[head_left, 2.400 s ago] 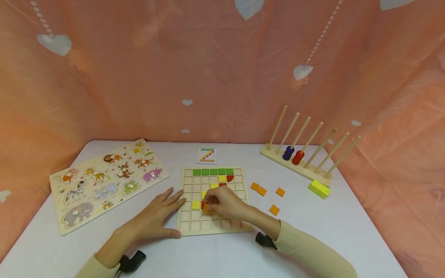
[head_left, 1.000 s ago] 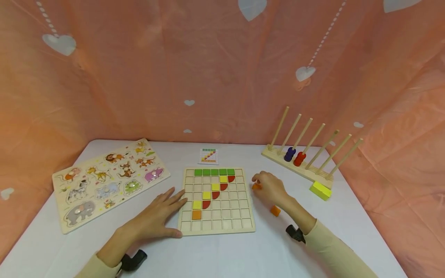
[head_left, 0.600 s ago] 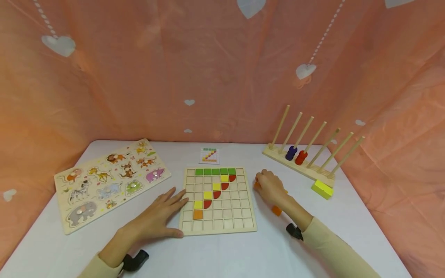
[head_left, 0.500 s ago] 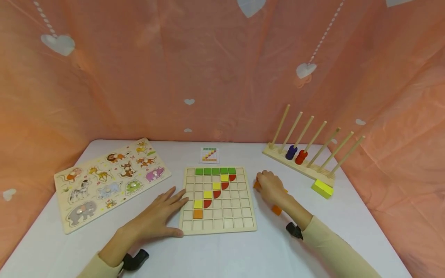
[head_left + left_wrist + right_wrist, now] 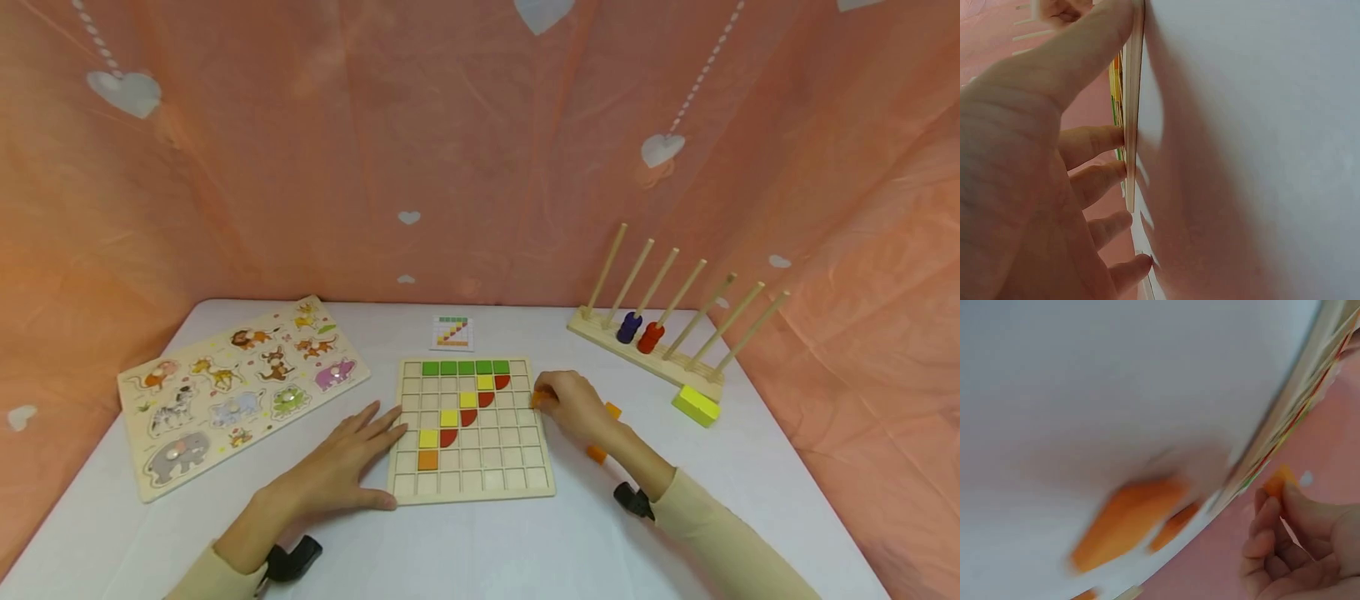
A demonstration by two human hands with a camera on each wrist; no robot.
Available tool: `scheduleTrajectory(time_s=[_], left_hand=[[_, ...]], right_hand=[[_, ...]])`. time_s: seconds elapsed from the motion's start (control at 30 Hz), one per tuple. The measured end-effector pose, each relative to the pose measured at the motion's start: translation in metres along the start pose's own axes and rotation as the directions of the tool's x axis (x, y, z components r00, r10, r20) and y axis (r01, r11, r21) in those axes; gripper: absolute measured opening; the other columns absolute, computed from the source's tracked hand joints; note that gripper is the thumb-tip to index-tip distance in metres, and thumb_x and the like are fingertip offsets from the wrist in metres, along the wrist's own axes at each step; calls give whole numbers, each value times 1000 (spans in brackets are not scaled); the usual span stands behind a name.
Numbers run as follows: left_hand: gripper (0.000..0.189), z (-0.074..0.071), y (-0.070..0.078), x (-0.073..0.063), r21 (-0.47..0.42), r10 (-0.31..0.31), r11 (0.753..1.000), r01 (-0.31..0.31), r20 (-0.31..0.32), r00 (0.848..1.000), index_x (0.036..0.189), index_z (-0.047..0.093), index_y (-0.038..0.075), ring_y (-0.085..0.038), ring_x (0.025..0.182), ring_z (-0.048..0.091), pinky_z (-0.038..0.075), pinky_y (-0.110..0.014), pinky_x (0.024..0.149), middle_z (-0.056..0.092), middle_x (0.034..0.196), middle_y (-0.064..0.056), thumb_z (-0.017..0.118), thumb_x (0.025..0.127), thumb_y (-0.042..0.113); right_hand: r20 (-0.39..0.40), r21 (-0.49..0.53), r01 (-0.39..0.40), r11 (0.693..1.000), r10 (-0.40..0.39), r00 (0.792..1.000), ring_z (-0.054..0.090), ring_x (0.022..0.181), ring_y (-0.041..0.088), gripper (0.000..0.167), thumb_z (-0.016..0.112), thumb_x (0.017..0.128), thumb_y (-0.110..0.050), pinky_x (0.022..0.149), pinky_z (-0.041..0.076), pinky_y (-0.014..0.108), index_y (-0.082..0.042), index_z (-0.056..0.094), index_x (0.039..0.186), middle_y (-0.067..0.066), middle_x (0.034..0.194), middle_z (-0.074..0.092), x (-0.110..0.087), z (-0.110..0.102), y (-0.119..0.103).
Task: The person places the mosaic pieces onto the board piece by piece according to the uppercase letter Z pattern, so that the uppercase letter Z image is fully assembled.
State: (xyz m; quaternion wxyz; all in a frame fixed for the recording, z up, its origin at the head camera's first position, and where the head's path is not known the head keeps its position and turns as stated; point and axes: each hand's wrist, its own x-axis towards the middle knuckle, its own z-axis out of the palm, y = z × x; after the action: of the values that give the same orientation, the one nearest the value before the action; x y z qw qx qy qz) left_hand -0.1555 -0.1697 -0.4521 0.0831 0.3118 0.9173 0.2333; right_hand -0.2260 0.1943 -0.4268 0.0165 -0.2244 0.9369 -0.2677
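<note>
My right hand (image 5: 573, 408) pinches an orange square tile (image 5: 1282, 480) between thumb and fingertips, raised by the right edge of the wooden grid board (image 5: 517, 479). My left hand (image 5: 337, 462) lies spread at the board's left edge, with thumb and fingers touching its side. On the board are a row of green squares (image 5: 466, 367), a diagonal of yellow squares (image 5: 448, 418) with red quarter-round pieces (image 5: 468, 417), and one orange square (image 5: 427, 460) below the lowest yellow one. Other orange tiles (image 5: 1129, 519) lie on the table near the right hand, partly hidden by it in the head view.
A small pattern card (image 5: 452, 333) lies behind the board. An animal puzzle board (image 5: 243, 396) is at the left. A peg stand (image 5: 645, 354) with purple and red rings stands at the back right, beside a yellow block (image 5: 696, 406).
An orange tile was set down below the lowest yellow square. My right hand went to the loose tiles, took one up and has moved slightly left toward the board. My left hand stays put.
</note>
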Motion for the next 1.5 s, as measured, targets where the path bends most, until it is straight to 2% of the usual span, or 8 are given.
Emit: scheduleTrajectory(time_s=[0.17,0.27,0.37,0.47,0.6,0.8,1.13,1.5], left_hand=[[98,0,0,-1,9,8,1000,-8,-12,1000,148,46,3,-48,147,14,17,-68,114,27,161,-17,77,75,61],[98,0,0,-1,9,4,1000,-4,-11,1000,148,46,4,-48,147,14,17,-67,114,27,162,-16,77,75,60],[97,0,0,0,7,4,1000,-4,-8,1000,148,46,4,-48,147,14,17,-68,114,27,162,-16,77,75,60],[97,0,0,1,12,8,1000,-8,-5,1000,148,46,4,-48,147,14,17,-68,114,27,161,-16,77,75,60],[97,0,0,1,25,17,1000,-17,-8,1000,148,46,4,-48,147,15,18,-68,113,28,161,-17,77,75,61],[97,-1,0,1,19,25,1000,-25,-20,999,147,47,3,-49,147,15,18,-69,113,28,161,-18,77,75,60],[97,0,0,1,23,21,1000,-21,-11,1000,148,47,3,-48,147,15,19,-69,113,28,161,-17,77,75,60],[97,-1,1,1,20,21,1000,-21,-12,1000,147,47,3,-49,146,16,20,-70,112,29,160,-18,76,75,61]], right_hand=[[91,140,125,982,-138,986,59,77,12,11,71,86,6,70,53,26,3,72,97,9,89,71,4,11,-35],[171,227,152,962,-193,966,56,73,7,11,71,86,7,67,51,21,2,72,96,6,85,69,8,23,-55],[216,259,164,952,-222,951,55,70,5,10,73,85,5,65,50,20,-1,71,93,2,80,68,11,37,-70],[245,217,162,963,-214,946,54,70,5,8,75,85,1,66,48,19,-4,71,89,-2,77,65,13,49,-82],[235,71,183,981,-194,952,54,69,3,8,79,85,-8,63,46,19,-11,71,84,-8,74,64,14,57,-91],[209,-79,219,972,-199,957,52,65,3,11,83,82,-17,55,42,20,-13,73,85,-10,70,61,13,59,-94],[251,-107,216,970,-184,950,52,71,3,17,83,82,-24,60,42,19,-12,74,91,-12,74,61,9,60,-96],[263,-27,208,978,-193,945,50,71,6,17,82,83,-14,64,43,18,-6,75,97,-7,80,65,8,62,-98]])
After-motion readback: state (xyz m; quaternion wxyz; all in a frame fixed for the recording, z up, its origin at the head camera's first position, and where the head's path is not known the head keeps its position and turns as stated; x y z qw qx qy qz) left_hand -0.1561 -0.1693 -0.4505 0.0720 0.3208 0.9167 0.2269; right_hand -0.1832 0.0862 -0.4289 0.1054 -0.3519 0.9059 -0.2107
